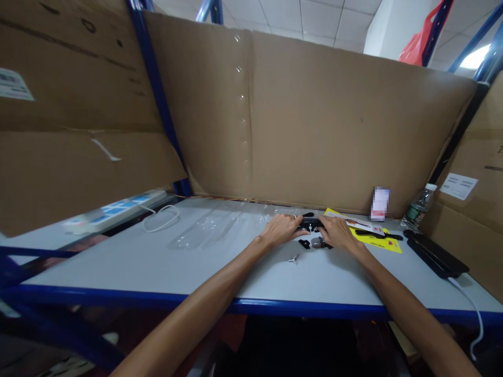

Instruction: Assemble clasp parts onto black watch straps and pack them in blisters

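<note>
Both hands grip a small black part (pixel 310 224) just above the grey tabletop, my left hand (pixel 282 229) at its left end and my right hand (pixel 336 232) at its right end. Fingers cover much of it, so its exact kind does not show. Just below it on the table lie a small flat black piece (pixel 304 244) and a grey-brown rounded piece (pixel 317 242), close to my right hand. Nearer the front is a small silver three-armed metal piece (pixel 293 259). Behind the hands, a dark slim piece (pixel 308 214) is partly hidden.
Yellow printed cards (pixel 387 243) with a black-handled tool (pixel 378 234) lie to the right. Farther right are a phone (pixel 379 204), a water bottle (pixel 420 207) and a black case (pixel 436 255) with a white cable. Clear plastic packaging (pixel 204 226) and a power strip (pixel 118 211) are left.
</note>
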Demonstrator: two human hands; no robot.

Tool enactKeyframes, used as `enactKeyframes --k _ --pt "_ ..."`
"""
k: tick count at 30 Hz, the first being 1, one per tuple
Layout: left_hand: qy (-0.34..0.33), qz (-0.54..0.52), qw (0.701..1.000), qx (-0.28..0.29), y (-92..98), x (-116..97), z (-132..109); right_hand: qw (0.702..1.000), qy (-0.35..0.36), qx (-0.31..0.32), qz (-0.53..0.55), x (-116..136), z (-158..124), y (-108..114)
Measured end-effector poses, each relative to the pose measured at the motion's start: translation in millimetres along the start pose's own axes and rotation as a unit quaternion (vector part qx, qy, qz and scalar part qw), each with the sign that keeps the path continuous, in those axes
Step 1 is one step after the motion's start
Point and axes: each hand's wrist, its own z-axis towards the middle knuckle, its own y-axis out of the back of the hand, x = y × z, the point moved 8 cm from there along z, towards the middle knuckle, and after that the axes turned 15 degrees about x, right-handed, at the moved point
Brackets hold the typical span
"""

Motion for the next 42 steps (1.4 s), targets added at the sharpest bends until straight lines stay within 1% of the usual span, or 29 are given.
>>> enactKeyframes --k 3,6,13,20,27,33,38,42 --pt "-0.003 0.024 1.0 0.009 5.0 -2.4 -1.1 1.0 0.005 -0.009 0.005 -1.0 -0.4 4.0" --pt "-0.012 0.028 0.999 0.013 5.3 -4.9 -0.3 1.0 0.007 -0.005 0.013 -3.7 -0.7 6.2" --pt "-0.016 0.014 1.0 0.019 -2.7 -2.5 3.7 1.0 -0.019 0.009 0.01 -10.0 -0.1 7.2" --pt "-0.039 0.0 0.999 0.016 -2.6 -5.5 1.0 0.999 -0.015 0.013 0.05 -17.4 2.5 2.8" --pt "-0.057 0.009 0.998 0.015 -6.4 -9.5 -0.2 0.994 0.009 0.018 0.106 -19.8 0.5 3.1" --pt "-0.071 -0.008 0.997 0.014 -12.6 -8.7 1.6 0.993 0.021 0.015 0.117 -22.4 2.7 -0.6" --pt "-0.062 0.004 0.998 0.018 -16.0 -5.1 4.2 0.992 0.025 0.023 0.122 -24.1 4.8 -3.8" --pt "-0.061 0.001 0.998 0.015 -16.8 -3.6 5.2 0.991 0.026 0.016 0.128 -24.1 5.1 -3.7"
